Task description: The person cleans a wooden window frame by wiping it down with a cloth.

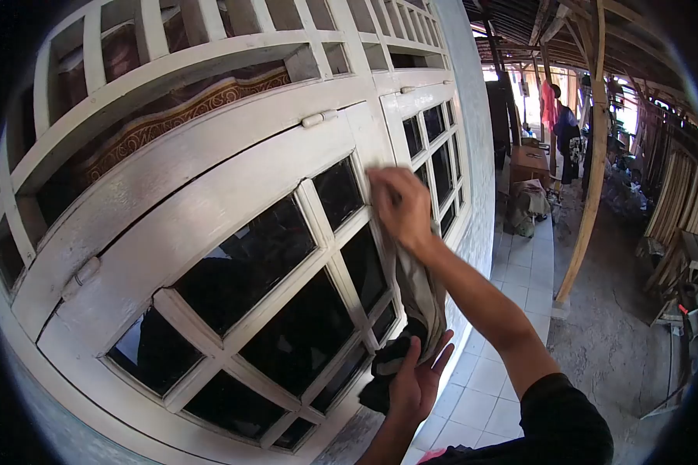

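Observation:
A white wooden window frame (209, 201) with several dark glass panes fills the left of the head view. My right hand (399, 205) presses a grey cloth (419, 291) against the frame's right upright. The cloth hangs down from that hand. My left hand (417, 380), fingers spread, touches the dark lower end of the cloth (384, 372) from below, near the bottom right panes.
A second white window (434, 147) follows along the pale wall. White floor tiles (512, 310) run along the wall, a wooden post (589, 170) stands to the right, and planks lean at the far right. A person (566, 132) stands in the distance.

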A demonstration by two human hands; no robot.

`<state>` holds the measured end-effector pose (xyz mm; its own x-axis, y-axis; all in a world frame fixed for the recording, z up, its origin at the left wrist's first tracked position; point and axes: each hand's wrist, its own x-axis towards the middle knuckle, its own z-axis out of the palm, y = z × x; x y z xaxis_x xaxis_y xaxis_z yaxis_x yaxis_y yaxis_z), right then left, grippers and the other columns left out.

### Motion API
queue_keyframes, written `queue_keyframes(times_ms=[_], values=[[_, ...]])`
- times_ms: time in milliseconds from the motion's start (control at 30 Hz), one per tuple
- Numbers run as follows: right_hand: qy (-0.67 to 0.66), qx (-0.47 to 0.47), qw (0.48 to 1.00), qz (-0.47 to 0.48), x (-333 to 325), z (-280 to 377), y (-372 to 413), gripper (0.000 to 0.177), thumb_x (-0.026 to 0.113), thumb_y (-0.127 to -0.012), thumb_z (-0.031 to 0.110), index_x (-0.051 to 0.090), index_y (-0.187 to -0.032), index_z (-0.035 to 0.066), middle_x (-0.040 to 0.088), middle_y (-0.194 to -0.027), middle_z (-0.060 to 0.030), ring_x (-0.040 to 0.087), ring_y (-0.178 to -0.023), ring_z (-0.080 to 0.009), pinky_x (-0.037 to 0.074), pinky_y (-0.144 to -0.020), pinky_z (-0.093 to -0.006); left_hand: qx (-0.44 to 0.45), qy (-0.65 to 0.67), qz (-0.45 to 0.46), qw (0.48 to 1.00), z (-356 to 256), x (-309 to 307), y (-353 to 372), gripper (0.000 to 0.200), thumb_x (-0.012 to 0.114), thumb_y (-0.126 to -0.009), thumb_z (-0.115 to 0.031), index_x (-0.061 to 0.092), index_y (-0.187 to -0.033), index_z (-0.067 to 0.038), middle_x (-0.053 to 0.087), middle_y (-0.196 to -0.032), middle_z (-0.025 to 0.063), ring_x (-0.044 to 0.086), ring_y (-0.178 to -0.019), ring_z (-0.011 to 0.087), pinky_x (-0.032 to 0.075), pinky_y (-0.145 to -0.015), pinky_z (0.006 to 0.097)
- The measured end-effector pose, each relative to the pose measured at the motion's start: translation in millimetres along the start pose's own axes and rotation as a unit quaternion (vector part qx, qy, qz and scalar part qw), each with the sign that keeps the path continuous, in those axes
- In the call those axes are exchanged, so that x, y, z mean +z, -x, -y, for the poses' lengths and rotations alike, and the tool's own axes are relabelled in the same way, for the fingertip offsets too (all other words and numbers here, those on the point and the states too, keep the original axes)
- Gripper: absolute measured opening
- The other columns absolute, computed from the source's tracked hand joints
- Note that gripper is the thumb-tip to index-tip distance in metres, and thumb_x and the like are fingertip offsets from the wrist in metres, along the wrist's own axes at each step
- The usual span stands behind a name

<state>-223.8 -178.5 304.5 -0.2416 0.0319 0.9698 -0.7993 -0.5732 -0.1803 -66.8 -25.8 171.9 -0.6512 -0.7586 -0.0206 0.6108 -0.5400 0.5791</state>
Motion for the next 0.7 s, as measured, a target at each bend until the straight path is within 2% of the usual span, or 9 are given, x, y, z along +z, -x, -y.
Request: queue_keyframes(times_ms=[100,133,200,300,400,500,533,633,700], values=[[0.005,-0.061,0.996,-0.071,24.3,-4.5,-67.9,0.016,0.065,-0.083,0.001,0.07,-0.097,0.004,0.067,-0.093,-0.0157,0.066,-0.083,-0.0315,0.052,-0.072,-0.0341,0.014,0.09,0.002,0.996,-8.0,6.2,-9.5,0.054,0.049,-0.099,-0.034,0.034,-0.137,0.002,0.048,-0.133,0.0179,0.044,-0.13,0.0277,0.035,-0.11,0.0398],[-0.002,-0.053,0.996,-0.072,22.9,-1.9,-68.7,0.015,0.065,-0.083,0.001,0.07,-0.097,0.004,0.067,-0.093,-0.0159,0.066,-0.083,-0.0318,0.052,-0.072,-0.0343,0.037,0.069,0.022,0.997,-18.3,11.4,-9.9,0.057,0.047,-0.1,-0.035,0.031,-0.139,0.003,0.046,-0.135,0.0184,0.043,-0.131,0.0271,0.032,-0.112,0.0403],[-0.019,-0.043,0.996,-0.071,24.7,3.7,-69.1,0.015,0.065,-0.083,0.001,0.069,-0.097,0.003,0.066,-0.092,-0.0163,0.065,-0.083,-0.0322,0.051,-0.071,-0.0347,0.057,0.036,0.036,0.997,-29.6,19.3,-8.2,0.056,0.048,-0.1,-0.032,0.031,-0.14,0.002,0.047,-0.136,0.0163,0.043,-0.131,0.0272,0.034,-0.11,0.0409],[0.004,-0.004,1.0,-0.022,8.3,4.4,-11.2,0.023,0.062,-0.082,-0.005,0.069,-0.101,0.005,0.066,-0.094,-0.0161,0.066,-0.084,-0.0322,0.052,-0.073,-0.0348,0.037,0.029,0.02,0.999,-24.4,17.1,-1.6,0.053,0.05,-0.099,-0.029,0.032,-0.14,-0.001,0.047,-0.137,0.0146,0.045,-0.13,0.0275,0.035,-0.109,0.0433],[0.008,0.033,0.999,0.022,-13.4,3.6,67.2,0.023,0.064,-0.081,-0.008,0.07,-0.1,0.004,0.067,-0.093,-0.0147,0.066,-0.086,-0.0284,0.053,-0.076,-0.0335,0.002,0.022,-0.012,1.0,0.3,-2.4,4.2,0.05,0.052,-0.098,-0.026,0.035,-0.139,-0.004,0.048,-0.137,0.014,0.046,-0.129,0.028,0.035,-0.109,0.0452],[-0.021,0.108,0.991,0.08,-30.9,6.4,98.7,0.026,0.064,-0.08,-0.01,0.07,-0.1,0.005,0.067,-0.095,-0.0151,0.067,-0.087,-0.0286,0.053,-0.078,-0.0339,-0.035,0.036,-0.038,0.998,23.0,-24.2,7.2,0.047,0.054,-0.097,-0.024,0.039,-0.136,-0.003,0.052,-0.132,0.0142,0.048,-0.127,0.0294,0.033,-0.11,0.0457],[-0.008,0.098,0.992,0.081,-30.0,4.1,94.9,0.025,0.065,-0.08,-0.008,0.07,-0.101,0.005,0.066,-0.097,-0.0153,0.067,-0.088,-0.0283,0.053,-0.079,-0.0339,-0.044,0.037,-0.042,0.997,26.0,-25.5,9.0,0.047,0.054,-0.097,-0.024,0.039,-0.136,-0.003,0.053,-0.132,0.0143,0.049,-0.127,0.0296,0.032,-0.111,0.0458],[0.03,0.054,0.998,0.013,-11.2,-1.4,52.2,0.014,0.066,-0.082,-0.002,0.07,-0.095,0.002,0.068,-0.088,-0.0155,0.066,-0.083,-0.0306,0.052,-0.074,-0.0349,-0.036,0.04,-0.05,0.997,25.4,-21.6,10.1,0.047,0.055,-0.097,-0.027,0.04,-0.134,-0.002,0.053,-0.131,0.0153,0.05,-0.125,0.0321,0.032,-0.111,0.0462],[0.02,0.02,0.999,-0.043,3.4,-5.3,12.9,0.015,0.064,-0.081,-0.002,0.069,-0.095,0.003,0.067,-0.093,-0.016,0.066,-0.083,-0.0324,0.052,-0.073,-0.0353,-0.022,0.059,-0.033,0.997,15.5,-14.6,5.4,0.047,0.055,-0.097,-0.027,0.039,-0.135,-0.003,0.053,-0.131,0.0151,0.05,-0.124,0.0332,0.034,-0.109,0.046]])
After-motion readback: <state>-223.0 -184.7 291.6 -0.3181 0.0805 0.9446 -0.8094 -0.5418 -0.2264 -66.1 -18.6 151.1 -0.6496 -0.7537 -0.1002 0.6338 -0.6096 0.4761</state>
